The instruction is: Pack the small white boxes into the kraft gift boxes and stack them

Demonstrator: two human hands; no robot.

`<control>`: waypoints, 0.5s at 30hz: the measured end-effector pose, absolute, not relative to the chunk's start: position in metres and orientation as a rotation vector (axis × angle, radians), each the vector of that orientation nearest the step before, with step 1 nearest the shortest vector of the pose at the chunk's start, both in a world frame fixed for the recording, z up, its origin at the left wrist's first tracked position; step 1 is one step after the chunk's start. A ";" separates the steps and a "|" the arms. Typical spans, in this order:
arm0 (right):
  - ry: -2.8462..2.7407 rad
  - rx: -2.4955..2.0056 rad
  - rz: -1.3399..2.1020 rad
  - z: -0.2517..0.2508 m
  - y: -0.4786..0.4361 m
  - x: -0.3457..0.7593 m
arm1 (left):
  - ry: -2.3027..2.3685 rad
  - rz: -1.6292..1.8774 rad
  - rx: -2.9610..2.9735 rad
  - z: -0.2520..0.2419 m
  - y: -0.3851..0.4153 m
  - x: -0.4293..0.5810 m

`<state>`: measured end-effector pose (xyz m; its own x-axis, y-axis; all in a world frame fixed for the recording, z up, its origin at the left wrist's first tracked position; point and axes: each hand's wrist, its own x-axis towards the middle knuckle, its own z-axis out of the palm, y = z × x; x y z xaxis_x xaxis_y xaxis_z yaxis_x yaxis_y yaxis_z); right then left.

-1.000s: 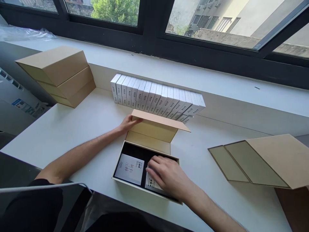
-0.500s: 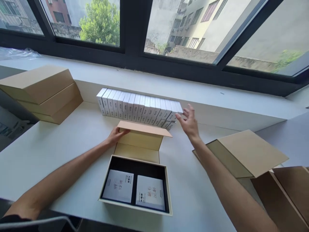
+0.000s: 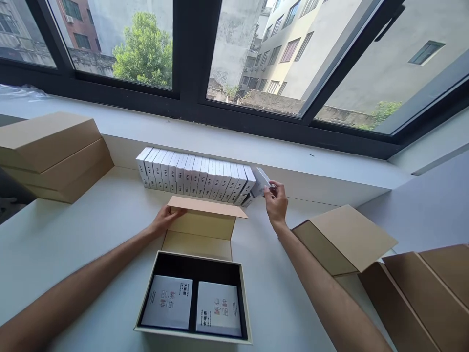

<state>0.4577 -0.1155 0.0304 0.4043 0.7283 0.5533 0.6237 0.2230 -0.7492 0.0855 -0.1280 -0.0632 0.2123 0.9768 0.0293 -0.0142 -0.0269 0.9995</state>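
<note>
My left hand (image 3: pixel 163 220) grips the left edge of the raised lid (image 3: pixel 205 222) of an open gift box (image 3: pixel 242 293). Two pale printed cartons, a left one (image 3: pixel 167 302) and a right one (image 3: pixel 219 308), lie side by side in its black interior, with a dark divider between them. At the right end of a long row of slim white boxes (image 3: pixel 194 171), my right hand (image 3: pixel 276 199) pinches one small white box (image 3: pixel 261 180) between thumb and fingers. That box leans away from the row. The row stands in two layers against the sill wall.
Brown boxes (image 3: pixel 54 159) are stacked at the far left. On the right, another brown box (image 3: pixel 348 234) has its lid raised, with several more brown boxes (image 3: pixel 421 293) beside it. Behind the white table (image 3: pixel 110 215) runs a window sill (image 3: pixel 183 132).
My right hand has closed on the end box of the row and tilted it rightward. My left hand stays on the lid. The whole view has shifted slightly.
</note>
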 end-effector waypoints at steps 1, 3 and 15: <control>-1.220 -1.447 0.109 0.033 -0.122 0.460 | 1.024 1.075 1.313 -0.063 -0.128 0.086; -1.122 -1.406 0.136 0.042 -0.140 0.464 | 1.022 1.085 1.312 -0.063 -0.128 0.086; -1.347 -1.240 0.917 0.096 -0.287 0.356 | 1.068 1.159 1.315 -0.061 -0.123 0.081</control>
<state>0.3555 -0.2870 0.0956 0.0762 0.9791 0.1888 0.1835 0.1723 -0.9678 0.0814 -0.1233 -0.0615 0.1376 0.9882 0.0678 -0.0129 -0.0667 0.9977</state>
